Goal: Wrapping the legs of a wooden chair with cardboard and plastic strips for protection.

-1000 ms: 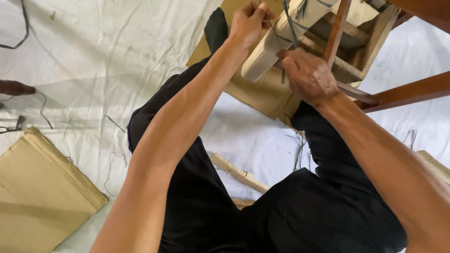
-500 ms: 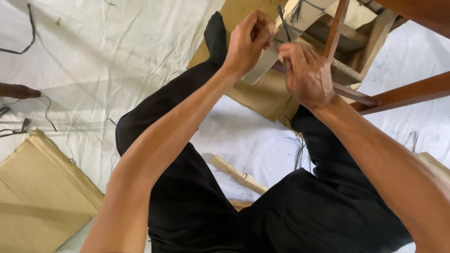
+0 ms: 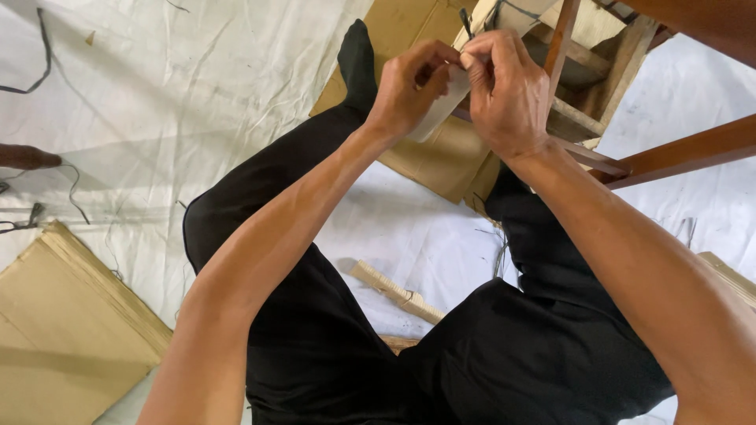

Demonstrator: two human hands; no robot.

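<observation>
A white sheet (image 3: 157,102) covers the floor, with a stack of cardboard (image 3: 63,330) at lower left. A wooden chair frame (image 3: 630,149) stands at upper right. Against it, the left hand (image 3: 405,86) and right hand (image 3: 508,86) both pinch a pale paper-wrapped chair leg (image 3: 441,106), fingertips touching above it.

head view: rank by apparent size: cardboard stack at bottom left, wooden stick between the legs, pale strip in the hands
1. cardboard stack, largest though cut off by the frame.
2. wooden stick.
3. pale strip, mostly hidden by the left hand and right hand, so unsure against the stick.
</observation>
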